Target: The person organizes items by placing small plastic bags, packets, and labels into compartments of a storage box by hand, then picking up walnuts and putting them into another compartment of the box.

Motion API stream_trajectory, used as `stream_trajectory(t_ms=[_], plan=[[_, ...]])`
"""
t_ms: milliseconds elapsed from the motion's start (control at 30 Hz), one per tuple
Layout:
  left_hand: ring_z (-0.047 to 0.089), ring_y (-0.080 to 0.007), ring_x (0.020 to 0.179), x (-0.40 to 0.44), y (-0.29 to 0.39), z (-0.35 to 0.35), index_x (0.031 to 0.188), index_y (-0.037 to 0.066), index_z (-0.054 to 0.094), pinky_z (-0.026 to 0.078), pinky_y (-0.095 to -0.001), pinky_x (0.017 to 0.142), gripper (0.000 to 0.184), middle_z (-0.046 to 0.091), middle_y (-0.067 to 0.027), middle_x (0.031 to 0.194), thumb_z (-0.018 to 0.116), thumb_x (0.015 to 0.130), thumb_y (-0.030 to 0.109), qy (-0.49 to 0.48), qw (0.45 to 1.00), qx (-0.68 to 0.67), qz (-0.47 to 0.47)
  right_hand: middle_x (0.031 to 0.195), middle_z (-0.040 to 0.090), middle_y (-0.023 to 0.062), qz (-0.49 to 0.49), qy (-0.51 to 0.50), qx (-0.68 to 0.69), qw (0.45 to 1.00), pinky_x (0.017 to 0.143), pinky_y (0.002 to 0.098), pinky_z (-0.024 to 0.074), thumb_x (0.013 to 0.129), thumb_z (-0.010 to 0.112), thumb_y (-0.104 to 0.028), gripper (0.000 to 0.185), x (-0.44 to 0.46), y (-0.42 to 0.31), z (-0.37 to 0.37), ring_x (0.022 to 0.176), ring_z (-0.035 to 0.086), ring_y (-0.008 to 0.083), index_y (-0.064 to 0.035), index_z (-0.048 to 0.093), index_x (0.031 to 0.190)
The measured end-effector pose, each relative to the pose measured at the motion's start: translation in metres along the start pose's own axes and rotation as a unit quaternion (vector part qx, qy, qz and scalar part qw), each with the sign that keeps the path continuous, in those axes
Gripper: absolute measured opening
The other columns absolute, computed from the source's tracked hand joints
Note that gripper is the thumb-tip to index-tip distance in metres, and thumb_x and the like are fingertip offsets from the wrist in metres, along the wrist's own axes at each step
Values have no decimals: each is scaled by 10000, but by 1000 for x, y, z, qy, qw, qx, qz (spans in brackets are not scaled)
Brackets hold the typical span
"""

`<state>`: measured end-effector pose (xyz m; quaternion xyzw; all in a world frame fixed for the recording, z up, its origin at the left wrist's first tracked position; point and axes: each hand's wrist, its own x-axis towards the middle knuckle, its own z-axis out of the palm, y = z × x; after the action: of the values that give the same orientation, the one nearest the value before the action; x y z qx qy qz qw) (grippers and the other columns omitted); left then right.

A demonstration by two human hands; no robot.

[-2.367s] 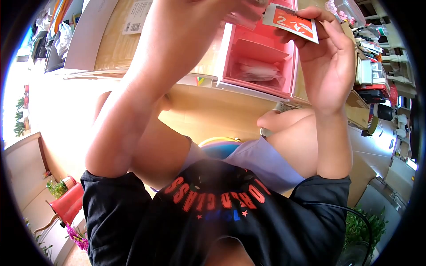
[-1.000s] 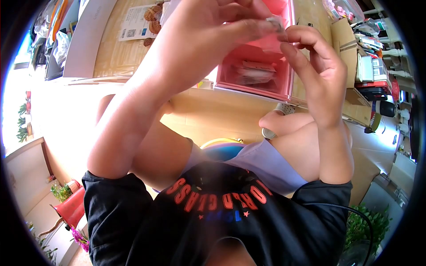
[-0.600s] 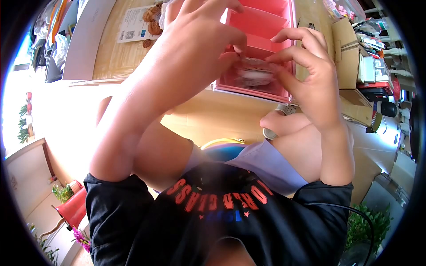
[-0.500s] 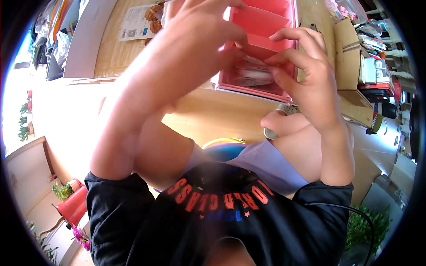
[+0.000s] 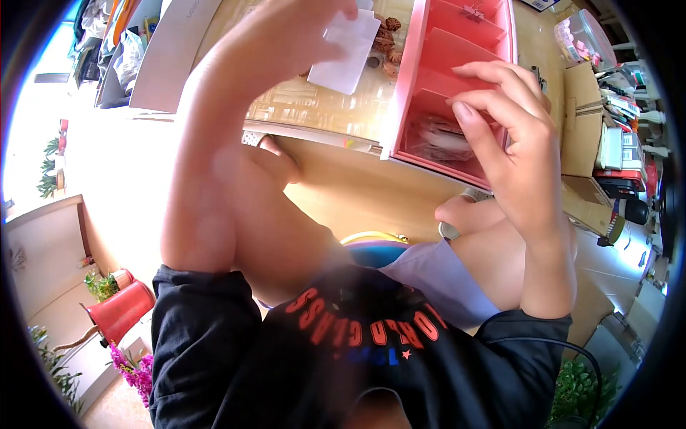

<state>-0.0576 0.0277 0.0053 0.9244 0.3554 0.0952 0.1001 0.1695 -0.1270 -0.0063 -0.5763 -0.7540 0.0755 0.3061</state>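
My left hand (image 5: 307, 32) reaches to the top of the view, over a white sheet of paper or card (image 5: 349, 61) on the table. Its fingers are smeared by motion and partly cut off, so whether it grips the sheet cannot be told. Several brown, wrinkled, walnut-like pieces (image 5: 389, 43) lie beside the sheet. My right hand (image 5: 511, 118) hovers over the right side of a pink divided box (image 5: 395, 132), fingers apart and curved, with nothing between them. Clear plastic packets (image 5: 439, 137) lie in the box's nearest compartment.
A cardboard box (image 5: 580, 121) and stacked goods (image 5: 618, 136) stand to the right. Behind them is a clear tub with pink pieces (image 5: 586, 43). A large white box (image 5: 171, 57) stands at the left. My legs are under the table edge.
My left hand has moved left, away from the pink box, to the white sheet. My right hand stays over the box, its fingers slightly further from the packets. The view has shifted a little.
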Motion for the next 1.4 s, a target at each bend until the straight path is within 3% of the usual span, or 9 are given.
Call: stream_trajectory(t_ms=[100, 233, 267, 400, 500, 700, 967, 1200, 1400], plan=[[427, -384, 1281, 5, -6, 15, 1078, 37, 659, 400, -442, 1096, 327, 537, -188, 1260, 801, 784, 56, -65, 998, -15, 4, 1181, 698, 133, -26, -4, 3, 1000, 987, 381, 470, 962, 664, -93, 143, 1, 0, 2, 1173, 599, 293, 42, 712, 961], [634, -352, 1019, 14, -12, 1, 1056, 14, 641, 542, -438, 887, 249, 647, -192, 1040, 746, 831, 41, -61, 997, -18, 44, 1181, 701, 129, 9, -13, 27, 1000, 988, 369, 473, 978, 655, -103, 154, -3, 5, 2, 1172, 605, 269, 39, 714, 972], [687, -259, 808, 15, -10, -2, 1066, -1, 629, 577, -387, 666, 198, 662, -159, 902, 710, 891, 43, -107, 984, -120, -80, 1182, 701, 129, 13, -10, 36, 999, 997, 367, 472, 981, 654, -106, 155, -3, 5, 1, 1177, 606, 262, 37, 715, 983], [640, -103, 685, 5, 15, -24, 1160, 8, 626, 540, -262, 556, 230, 680, -72, 881, 704, 950, 60, 40, 962, -247, -106, 1245, 686, 126, 8, 11, 82, 997, 1040, 369, 462, 986, 654, -106, 211, -2, 2, -6, 1221, 604, 236, 23, 700, 1146], [629, -97, 678, 1, 19, -22, 1190, 16, 627, 531, -262, 543, 260, 709, -74, 979, 721, 956, 77, 67, 916, -374, -124, 1317, 661, 124, 1, 86, 162, 983, 1064, 377, 454, 987, 662, -115, 359, 1, -2, 1, 1243, 601, 217, 18, 628, 1319], [656, -99, 995, -10, 39, -2, 1152, -18, 620, 548, -278, 884, 261, 698, -75, 1081, 735, 984, 145, -5, 837, -546, 38, 1220, 676, 82, 51, 78, 237, 967, 1023, 309, 467, 954, 623, 67, 366, -6, 5, -1, 1139, 624, 161, 35, 619, 1318], [679, -259, 1004, -1, 42, 29, 888, 30, 662, 519, -347, 886, 148, 688, -126, 1044, 797, 833, 55, 73, 925, -312, 203, 1094, 672, 113, -13, -6, 61, 998, 1007, 336, 457, 798, 602, 91, 303, -3, 17, -21, 1049, 634, 247, 34, 657, 1091], [647, -263, 1061, -9, 62, 23, 835, 26, 622, 498, -372, 898, 179, 636, -143, 1165, 796, 821, 65, 40, 932, -345, 102, 1069, 659, 110, -3, -26, 55, 998, 956, 330, 465, 827, 705, 27, 230, -8, 13, -25, 1012, 622, 257, 28, 654, 1051], [624, -278, 1105, -4, 47, 25, 858, 26, 655, 474, -384, 936, 162, 626, -142, 1183, 799, 821, 90, 1, 933, -324, 159, 986, 645, 91, 95, -41, 139, 985, 910, 304, 465, 847, 709, 69, 184, -14, 10, -28, 967, 604, 216, 24, 642, 1012]])
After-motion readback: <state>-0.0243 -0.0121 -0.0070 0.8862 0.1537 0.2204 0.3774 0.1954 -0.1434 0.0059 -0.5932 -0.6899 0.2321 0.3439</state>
